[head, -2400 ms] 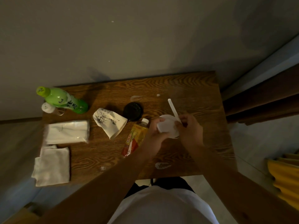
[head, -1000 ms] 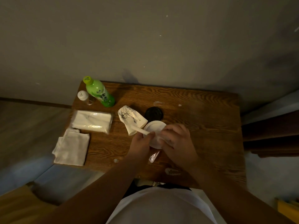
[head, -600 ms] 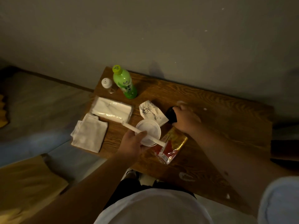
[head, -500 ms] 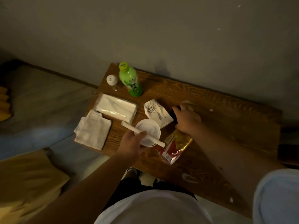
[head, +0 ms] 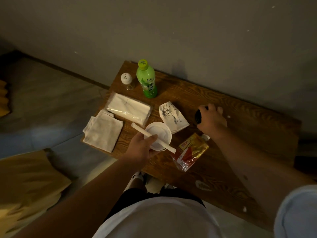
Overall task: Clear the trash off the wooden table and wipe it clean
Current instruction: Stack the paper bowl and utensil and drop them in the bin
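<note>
My left hand (head: pixel 139 148) pinches the white round plastic lid (head: pixel 158 135) and wrapped straw (head: pixel 152 137) together, freeing my right hand (head: pixel 211 120) to close on the black round lid (head: pixel 197 116) mid-counter.

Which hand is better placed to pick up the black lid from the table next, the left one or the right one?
The right hand: it already lies on the black lid. The left hand is full, holding the white cup and a wrapped straw.

Dim light over my view: a plain grey wall (head: pixel 154 28) meets a pale tiled floor (head: pixel 51 93) along 1 dark skirting strip (head: pixel 72 73). A brown cushion (head: pixel 25 182) lies at lower left.
</note>
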